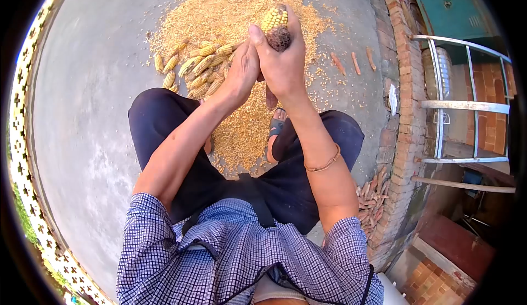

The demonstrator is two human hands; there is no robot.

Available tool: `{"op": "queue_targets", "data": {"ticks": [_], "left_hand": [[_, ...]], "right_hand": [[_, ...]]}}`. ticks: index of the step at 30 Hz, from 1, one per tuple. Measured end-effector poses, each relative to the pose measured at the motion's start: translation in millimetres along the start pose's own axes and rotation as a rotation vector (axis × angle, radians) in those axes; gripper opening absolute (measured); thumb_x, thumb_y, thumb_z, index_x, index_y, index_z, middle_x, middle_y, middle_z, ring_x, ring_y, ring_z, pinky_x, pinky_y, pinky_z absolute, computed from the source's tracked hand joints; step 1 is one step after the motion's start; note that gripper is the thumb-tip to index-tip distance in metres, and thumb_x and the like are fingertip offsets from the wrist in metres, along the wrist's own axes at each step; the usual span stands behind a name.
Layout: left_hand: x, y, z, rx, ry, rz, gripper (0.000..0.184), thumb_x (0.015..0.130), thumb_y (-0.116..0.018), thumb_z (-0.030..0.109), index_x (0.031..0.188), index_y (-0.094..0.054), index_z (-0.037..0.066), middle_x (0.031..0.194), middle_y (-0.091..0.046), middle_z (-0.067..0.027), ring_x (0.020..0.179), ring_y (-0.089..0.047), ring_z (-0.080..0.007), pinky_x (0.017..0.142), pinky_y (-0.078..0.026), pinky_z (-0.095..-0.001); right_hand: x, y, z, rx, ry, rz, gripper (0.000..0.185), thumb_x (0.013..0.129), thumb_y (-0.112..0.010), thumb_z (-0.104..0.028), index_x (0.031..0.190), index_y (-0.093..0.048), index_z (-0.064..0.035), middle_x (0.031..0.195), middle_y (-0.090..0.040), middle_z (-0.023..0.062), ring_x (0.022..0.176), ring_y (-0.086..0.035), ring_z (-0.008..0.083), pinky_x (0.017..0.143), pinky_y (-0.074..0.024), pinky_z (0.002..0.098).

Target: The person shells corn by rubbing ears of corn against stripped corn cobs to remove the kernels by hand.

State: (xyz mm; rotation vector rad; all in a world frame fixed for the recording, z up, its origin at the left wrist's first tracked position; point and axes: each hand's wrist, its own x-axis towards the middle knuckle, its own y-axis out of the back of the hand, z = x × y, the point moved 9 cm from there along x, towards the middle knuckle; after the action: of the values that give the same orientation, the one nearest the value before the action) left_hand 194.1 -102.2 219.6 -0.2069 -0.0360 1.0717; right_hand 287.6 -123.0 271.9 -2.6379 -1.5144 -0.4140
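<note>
My right hand (284,66) is closed around an ear of corn (274,19). Yellow kernels cover its upper part, and its near end is dark and rough. My left hand (243,70) presses against the right palm, its fingers together and mostly hidden; what they hold is hard to see. Below the right wrist shows part of a dark red bare cob (271,97); whether a hand grips it is unclear. Several ears of corn (203,66) lie piled left of the hands. Loose kernels (241,135) are heaped between my feet.
A wide spread of kernels (203,17) covers the concrete floor (88,118) ahead. Bare red cobs (355,63) lie to the right, with more piled (373,200) beside a low brick edge (409,118). Beyond it stands a metal railing (466,106).
</note>
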Motion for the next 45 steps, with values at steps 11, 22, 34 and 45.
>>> {"op": "queue_targets", "data": {"ticks": [11,22,34,45], "left_hand": [[0.6,-3.2,-0.2,-0.318,0.119,-0.084,0.048,0.104,-0.034,0.048,0.1,-0.054,0.005,0.077,-0.05,-0.0022,0.063,-0.043,-0.0071,0.055,-0.036,-0.0234],[4.2,-10.3,-3.4,-0.331,0.038,0.015,0.049,0.104,-0.037,0.044,0.117,-0.054,0.0,0.1,-0.059,-0.0071,0.087,-0.055,-0.0131,0.074,-0.048,-0.0293],[-9.7,-13.7,-5.5,-0.447,0.171,-0.029,0.051,0.103,-0.041,0.044,0.131,-0.047,0.002,0.125,-0.053,-0.0103,0.114,-0.053,-0.0186,0.096,-0.048,-0.0442],[2.5,-5.3,-4.8,-0.433,0.091,0.01,0.04,0.104,-0.044,0.037,0.119,-0.054,0.001,0.101,-0.06,-0.0049,0.091,-0.059,-0.0132,0.081,-0.052,-0.0329]], "right_hand": [[10.1,9.3,19.7,0.188,-0.304,-0.025,0.058,0.087,-0.074,-0.033,0.125,-0.055,0.007,0.089,-0.064,0.005,0.08,-0.061,0.014,0.075,-0.05,0.0318],[-1.1,-6.8,5.5,0.191,-0.24,-0.099,0.022,0.092,-0.067,-0.021,0.097,-0.064,-0.0001,0.088,-0.066,0.0032,0.081,-0.06,0.0111,0.077,-0.0488,0.0271],[5.5,15.5,7.1,-0.273,-0.142,0.146,0.039,0.082,-0.074,-0.037,0.075,-0.063,-0.0008,0.066,-0.064,0.0121,0.062,-0.063,0.0259,0.064,-0.0481,0.0395],[8.2,8.5,11.8,0.132,-0.218,-0.059,0.035,0.086,-0.074,-0.032,0.085,-0.063,0.0014,0.077,-0.064,0.0046,0.07,-0.056,0.0122,0.064,-0.0471,0.0305]]}}
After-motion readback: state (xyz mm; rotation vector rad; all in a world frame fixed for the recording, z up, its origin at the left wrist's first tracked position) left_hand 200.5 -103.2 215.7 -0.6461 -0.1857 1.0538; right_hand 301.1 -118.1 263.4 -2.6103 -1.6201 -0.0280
